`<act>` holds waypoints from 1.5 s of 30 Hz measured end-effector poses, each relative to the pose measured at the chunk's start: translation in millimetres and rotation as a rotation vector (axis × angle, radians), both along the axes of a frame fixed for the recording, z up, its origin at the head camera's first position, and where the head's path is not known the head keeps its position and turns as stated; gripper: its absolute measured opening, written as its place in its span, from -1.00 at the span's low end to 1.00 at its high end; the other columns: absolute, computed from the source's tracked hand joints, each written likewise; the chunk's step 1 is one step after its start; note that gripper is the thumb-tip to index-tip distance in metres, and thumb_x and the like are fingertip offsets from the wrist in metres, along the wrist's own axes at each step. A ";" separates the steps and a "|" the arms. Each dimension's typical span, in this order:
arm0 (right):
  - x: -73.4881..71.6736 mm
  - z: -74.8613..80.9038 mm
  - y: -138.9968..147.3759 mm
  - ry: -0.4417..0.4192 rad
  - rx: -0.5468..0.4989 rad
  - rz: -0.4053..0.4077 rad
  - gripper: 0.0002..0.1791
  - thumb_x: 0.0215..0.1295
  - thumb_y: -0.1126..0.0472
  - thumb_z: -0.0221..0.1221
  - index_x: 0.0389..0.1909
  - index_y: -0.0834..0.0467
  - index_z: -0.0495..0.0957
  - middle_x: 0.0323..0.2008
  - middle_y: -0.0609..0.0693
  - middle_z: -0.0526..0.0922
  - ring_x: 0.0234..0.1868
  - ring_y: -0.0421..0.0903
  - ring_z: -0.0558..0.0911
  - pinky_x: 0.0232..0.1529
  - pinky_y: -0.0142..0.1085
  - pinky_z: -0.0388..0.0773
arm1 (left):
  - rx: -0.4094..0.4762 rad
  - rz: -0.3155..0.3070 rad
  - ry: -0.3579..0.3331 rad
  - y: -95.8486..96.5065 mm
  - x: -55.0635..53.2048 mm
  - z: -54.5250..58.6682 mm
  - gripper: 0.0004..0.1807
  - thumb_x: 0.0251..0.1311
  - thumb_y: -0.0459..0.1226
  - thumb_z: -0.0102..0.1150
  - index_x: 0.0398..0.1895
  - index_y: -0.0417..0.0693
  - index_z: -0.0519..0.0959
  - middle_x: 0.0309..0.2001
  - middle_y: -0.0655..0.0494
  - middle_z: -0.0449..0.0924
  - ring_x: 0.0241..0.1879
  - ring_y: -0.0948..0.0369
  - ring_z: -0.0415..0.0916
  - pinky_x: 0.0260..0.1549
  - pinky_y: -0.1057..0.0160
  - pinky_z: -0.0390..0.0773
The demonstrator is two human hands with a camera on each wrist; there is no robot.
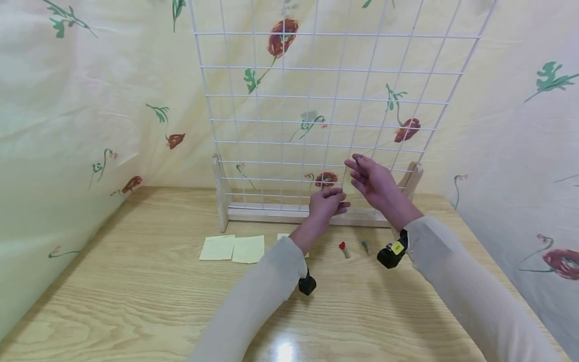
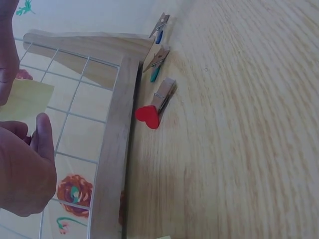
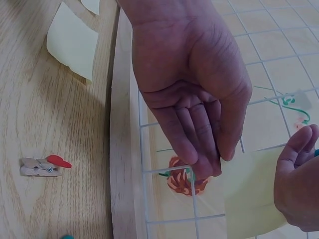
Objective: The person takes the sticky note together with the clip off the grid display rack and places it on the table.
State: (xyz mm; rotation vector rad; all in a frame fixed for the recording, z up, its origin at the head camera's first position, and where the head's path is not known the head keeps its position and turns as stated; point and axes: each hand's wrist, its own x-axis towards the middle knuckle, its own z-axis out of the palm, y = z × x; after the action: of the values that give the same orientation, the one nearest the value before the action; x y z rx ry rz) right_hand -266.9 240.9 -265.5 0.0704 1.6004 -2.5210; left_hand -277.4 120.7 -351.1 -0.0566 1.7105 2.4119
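A pale yellow sticky note (image 3: 249,191) hangs upright against the white wire grid (image 1: 267,120). My left hand (image 1: 326,202) pinches its lower edge between thumb and fingers, as the left wrist view shows. Higher and to the right, my right hand (image 1: 373,183) is at the note's upper part. Between its fingertips is a small teal-ended thing (image 3: 316,152), apparently a clothespin, mostly hidden. On the table lie a clothespin with a red heart (image 2: 149,115), one with a green end (image 2: 157,64) and one with a blue end (image 2: 159,30).
Flat on the wooden table (image 1: 113,281) are two sticky notes, a left one (image 1: 217,248) and a right one (image 1: 248,250); another is partly hidden by my left arm. The grid stands in a wooden base (image 1: 267,215) before a flowered cloth backdrop (image 1: 172,100).
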 end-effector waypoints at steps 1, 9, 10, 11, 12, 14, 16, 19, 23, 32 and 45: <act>-0.4 -0.2 0.0 0.002 0.002 0.001 -0.54 0.34 0.10 -0.09 0.23 0.08 0.16 -0.20 -0.14 0.63 -0.36 -0.25 0.49 -0.29 -0.48 0.47 | -0.001 0.000 0.000 0.3 -0.5 0.1 -0.85 0.07 -0.34 0.17 -0.26 -0.10 0.60 -0.23 -0.06 0.61 -0.43 0.18 0.62 -0.40 0.33 0.62; -3.0 -1.5 -1.3 0.010 -0.006 -0.011 -0.60 0.34 0.11 -0.11 0.18 0.06 0.19 -0.16 -0.13 0.61 -0.34 -0.26 0.46 -0.29 -0.50 0.44 | -0.009 -0.001 -0.006 1.8 -2.0 0.5 -0.84 0.09 -0.34 0.15 -0.25 -0.13 0.59 -0.38 0.07 0.62 -0.45 0.18 0.62 -0.42 0.33 0.62; -3.3 -1.5 -1.6 0.010 -0.008 -0.015 -0.60 0.35 0.11 -0.11 0.17 0.06 0.19 -0.16 -0.13 0.61 -0.33 -0.26 0.45 -0.28 -0.51 0.43 | -0.008 0.000 -0.007 1.8 -1.7 0.8 -0.85 0.09 -0.34 0.16 -0.26 -0.13 0.59 -0.38 0.07 0.62 -0.45 0.18 0.62 -0.42 0.32 0.62; -3.4 -1.5 -2.0 0.009 -0.009 -0.020 -0.61 0.35 0.11 -0.11 0.17 0.05 0.20 -0.16 -0.14 0.61 -0.32 -0.26 0.44 -0.28 -0.51 0.42 | -0.007 0.001 -0.008 1.9 -1.4 1.2 -0.87 0.08 -0.35 0.16 -0.28 -0.12 0.60 -0.38 0.07 0.62 -0.45 0.18 0.62 -0.42 0.32 0.62; -3.6 -1.5 -2.3 0.005 -0.012 -0.027 -0.63 0.35 0.11 -0.11 0.15 0.05 0.21 -0.17 -0.14 0.61 -0.32 -0.27 0.44 -0.28 -0.51 0.42 | -0.007 0.003 -0.010 2.0 -1.2 1.6 -0.89 0.08 -0.35 0.16 -0.30 -0.10 0.60 -0.39 0.07 0.62 -0.46 0.18 0.62 -0.42 0.32 0.62; -3.5 -1.3 -2.8 0.003 -0.017 -0.034 -0.61 0.35 0.11 -0.12 0.17 0.05 0.19 -0.18 -0.14 0.60 -0.32 -0.27 0.42 -0.29 -0.52 0.41 | -0.008 0.003 -0.011 1.8 -0.5 2.6 -0.89 0.08 -0.35 0.16 -0.31 -0.10 0.60 -0.39 0.07 0.62 -0.46 0.18 0.62 -0.42 0.32 0.62; -3.6 -1.3 -3.0 0.001 -0.043 -0.036 -0.56 0.35 0.13 -0.12 0.23 0.06 0.15 -0.19 -0.14 0.60 -0.32 -0.27 0.40 -0.30 -0.53 0.40 | -0.008 -0.001 -0.011 1.3 -0.2 3.3 -0.89 0.07 -0.35 0.17 -0.31 -0.10 0.61 -0.39 0.07 0.62 -0.46 0.18 0.62 -0.42 0.32 0.62; -3.7 -1.4 -3.5 0.007 -0.079 -0.033 -0.49 0.35 0.14 -0.12 0.30 0.07 0.06 -0.17 -0.12 0.58 -0.33 -0.27 0.39 -0.34 -0.54 0.40 | -0.014 -0.006 -0.007 0.5 -0.4 3.5 -0.88 0.06 -0.35 0.17 -0.30 -0.09 0.61 -0.39 0.07 0.62 -0.46 0.18 0.62 -0.42 0.32 0.62; -4.4 -2.4 -3.8 0.012 -0.130 -0.034 -0.46 0.34 0.16 -0.11 0.32 0.08 0.03 -0.19 -0.11 0.58 -0.34 -0.27 0.37 -0.40 -0.55 0.40 | -0.023 -0.008 0.004 -0.1 0.3 2.5 -0.87 0.05 -0.36 0.18 -0.30 -0.10 0.60 -0.39 0.06 0.62 -0.47 0.17 0.62 -0.44 0.32 0.62; -6.8 2.3 -8.2 0.048 -0.165 -0.068 -0.53 0.33 0.16 -0.08 0.23 0.11 0.13 -0.25 -0.10 0.59 -0.45 -0.28 0.41 -0.54 -0.58 0.40 | -0.039 -0.034 -0.009 -4.7 4.7 -0.7 -0.89 0.06 -0.38 0.17 -0.31 -0.11 0.59 -0.39 0.04 0.61 -0.47 0.16 0.62 -0.41 0.30 0.62; -0.7 3.4 -2.4 0.054 -0.215 -0.001 -0.47 0.35 0.17 -0.11 0.30 0.07 0.03 -0.21 -0.09 0.56 -0.76 -0.31 0.21 -0.79 -0.54 0.12 | -0.087 -0.050 0.031 -16.0 11.0 -2.8 -0.87 0.05 -0.38 0.17 -0.30 -0.14 0.58 -0.41 0.02 0.64 -0.50 0.15 0.62 -0.47 0.27 0.63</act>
State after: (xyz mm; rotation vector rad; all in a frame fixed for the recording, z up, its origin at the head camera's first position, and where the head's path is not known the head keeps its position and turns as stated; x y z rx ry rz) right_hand -267.6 238.5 -262.1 -0.0224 1.3370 -2.7001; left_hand -266.5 104.7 -353.9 0.0117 1.8080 2.3140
